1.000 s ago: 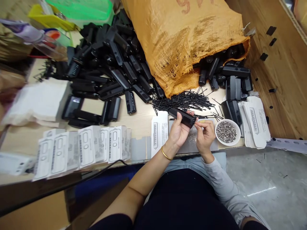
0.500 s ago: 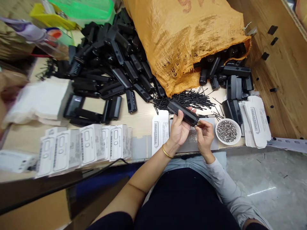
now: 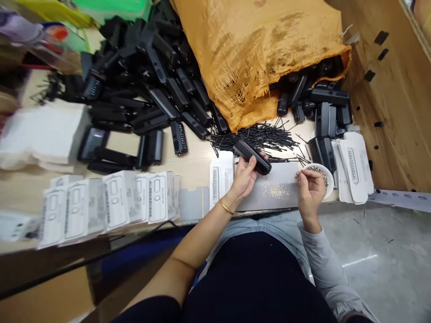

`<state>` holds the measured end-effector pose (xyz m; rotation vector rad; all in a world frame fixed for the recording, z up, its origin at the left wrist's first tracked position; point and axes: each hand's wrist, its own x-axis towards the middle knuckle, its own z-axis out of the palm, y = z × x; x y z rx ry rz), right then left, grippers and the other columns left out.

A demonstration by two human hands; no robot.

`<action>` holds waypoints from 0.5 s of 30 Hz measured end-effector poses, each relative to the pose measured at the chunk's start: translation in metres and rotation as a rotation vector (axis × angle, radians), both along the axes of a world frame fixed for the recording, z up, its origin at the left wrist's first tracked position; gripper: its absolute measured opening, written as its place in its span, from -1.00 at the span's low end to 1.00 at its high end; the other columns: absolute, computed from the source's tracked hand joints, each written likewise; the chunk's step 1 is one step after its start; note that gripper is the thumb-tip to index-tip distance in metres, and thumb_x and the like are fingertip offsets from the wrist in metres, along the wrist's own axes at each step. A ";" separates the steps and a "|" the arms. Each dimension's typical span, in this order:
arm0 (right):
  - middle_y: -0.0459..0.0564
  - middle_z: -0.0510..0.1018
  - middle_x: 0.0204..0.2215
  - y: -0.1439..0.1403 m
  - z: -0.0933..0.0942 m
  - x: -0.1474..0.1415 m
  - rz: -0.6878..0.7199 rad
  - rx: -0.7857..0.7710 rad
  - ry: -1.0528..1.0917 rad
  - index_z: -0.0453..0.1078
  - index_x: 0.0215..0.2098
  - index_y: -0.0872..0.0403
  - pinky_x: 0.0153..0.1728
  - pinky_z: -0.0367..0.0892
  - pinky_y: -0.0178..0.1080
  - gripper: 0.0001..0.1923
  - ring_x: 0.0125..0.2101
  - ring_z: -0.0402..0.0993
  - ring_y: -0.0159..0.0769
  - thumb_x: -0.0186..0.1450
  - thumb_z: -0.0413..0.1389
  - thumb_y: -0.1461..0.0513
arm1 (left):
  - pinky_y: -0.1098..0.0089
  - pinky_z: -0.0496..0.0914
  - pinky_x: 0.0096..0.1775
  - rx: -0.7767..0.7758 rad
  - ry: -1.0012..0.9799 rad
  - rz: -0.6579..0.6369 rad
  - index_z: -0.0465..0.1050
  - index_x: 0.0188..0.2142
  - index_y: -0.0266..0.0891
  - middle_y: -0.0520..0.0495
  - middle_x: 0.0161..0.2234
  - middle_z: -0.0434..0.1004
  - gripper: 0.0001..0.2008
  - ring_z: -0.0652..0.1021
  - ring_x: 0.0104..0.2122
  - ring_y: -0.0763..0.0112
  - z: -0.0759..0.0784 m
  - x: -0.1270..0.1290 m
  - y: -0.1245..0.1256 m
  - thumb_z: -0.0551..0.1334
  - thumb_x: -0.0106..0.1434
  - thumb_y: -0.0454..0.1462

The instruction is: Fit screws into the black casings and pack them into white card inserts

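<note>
Black ribbed plastic housing (image 3: 252,157) is gripped in the left hand (image 3: 243,178), held just above the grey metal sheet (image 3: 269,190). Right hand (image 3: 310,190) is pinched at the small white bowl of silvery bits (image 3: 323,174); whether one's actually pinched can't be told. Probably best if the housing is kept steady and only one bit is picked.

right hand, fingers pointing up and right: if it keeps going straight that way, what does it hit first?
Most likely the small white bowl of metal bits. The right hand has its fingertips at the bowl's near rim, possibly already over it; depth is unclear. Past the bowl stands a stack of white cards.
</note>
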<state>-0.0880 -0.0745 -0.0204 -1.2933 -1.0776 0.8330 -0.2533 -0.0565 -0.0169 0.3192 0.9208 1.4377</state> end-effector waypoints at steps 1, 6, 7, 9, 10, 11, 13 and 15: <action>0.02 0.45 -0.31 0.001 0.000 0.001 -0.004 -0.017 0.012 0.36 -0.21 0.14 -0.18 0.37 -0.21 -0.80 -0.28 0.44 -0.35 0.26 0.18 0.19 | 0.17 0.34 0.07 -0.024 -0.053 0.002 0.23 -0.06 -0.28 -0.20 -0.05 0.49 -0.60 0.53 -0.05 0.27 0.004 -0.003 0.002 0.33 0.21 -0.20; 0.01 0.46 -0.32 0.007 0.004 0.001 0.063 -0.025 -0.041 0.37 -0.22 0.15 -0.19 0.36 -0.21 -0.80 -0.28 0.44 -0.34 0.27 0.17 0.18 | 0.15 0.35 0.06 -0.063 -0.078 -0.013 0.23 -0.04 -0.29 -0.22 -0.06 0.47 -0.67 0.54 -0.08 0.28 0.008 -0.008 0.007 0.27 0.27 -0.23; 0.01 0.46 -0.31 0.010 0.007 0.000 0.089 -0.026 -0.068 0.37 -0.22 0.14 -0.18 0.36 -0.21 -0.81 -0.27 0.44 -0.33 0.27 0.16 0.18 | 0.12 0.35 0.05 -0.067 -0.019 -0.019 0.23 -0.04 -0.29 -0.23 -0.06 0.47 -0.65 0.54 -0.09 0.25 0.004 -0.006 0.007 0.27 0.26 -0.23; 0.00 0.48 -0.31 0.016 0.014 -0.003 0.157 -0.026 -0.149 0.38 -0.22 0.13 -0.18 0.35 -0.22 -0.83 -0.27 0.44 -0.33 0.29 0.14 0.18 | 0.07 0.34 0.06 -0.063 0.175 -0.050 0.23 -0.02 -0.32 -0.28 -0.04 0.45 -0.59 0.53 -0.07 0.18 -0.006 -0.001 0.008 0.31 0.20 -0.24; -0.01 0.49 -0.31 0.020 0.019 -0.007 0.203 -0.017 -0.207 0.39 -0.22 0.13 -0.19 0.34 -0.24 -0.84 -0.27 0.44 -0.34 0.30 0.13 0.19 | 0.06 0.31 0.09 -0.045 0.298 -0.077 0.24 0.01 -0.33 -0.31 0.00 0.42 -0.52 0.50 -0.03 0.14 -0.010 0.000 0.006 0.34 0.15 -0.26; -0.02 0.49 -0.32 0.025 0.023 -0.013 0.262 -0.003 -0.276 0.39 -0.22 0.12 -0.21 0.33 -0.25 -0.86 -0.29 0.44 -0.35 0.31 0.12 0.20 | 0.06 0.26 0.13 -0.014 0.433 -0.108 0.23 0.07 -0.34 -0.35 0.05 0.38 -0.45 0.45 0.04 0.10 -0.011 -0.001 0.003 0.36 0.11 -0.29; -0.04 0.49 -0.33 0.036 0.029 -0.032 0.414 0.055 -0.427 0.40 -0.23 0.11 -0.25 0.31 -0.27 -0.90 -0.32 0.41 -0.36 0.32 0.09 0.24 | 0.08 0.12 0.23 0.088 0.716 -0.168 0.13 0.21 -0.34 -0.39 0.20 0.20 -0.29 0.27 0.21 0.06 -0.009 -0.007 -0.011 0.34 0.11 -0.33; -0.04 0.49 -0.34 0.046 0.026 -0.059 0.588 0.135 -0.574 0.40 -0.24 0.11 -0.25 0.28 -0.26 -0.92 -0.32 0.37 -0.33 0.32 0.08 0.29 | 0.11 -0.01 0.29 0.190 1.021 -0.195 -0.01 0.32 -0.36 -0.39 0.29 0.01 -0.24 0.07 0.31 0.09 -0.004 -0.022 -0.033 0.26 0.17 -0.35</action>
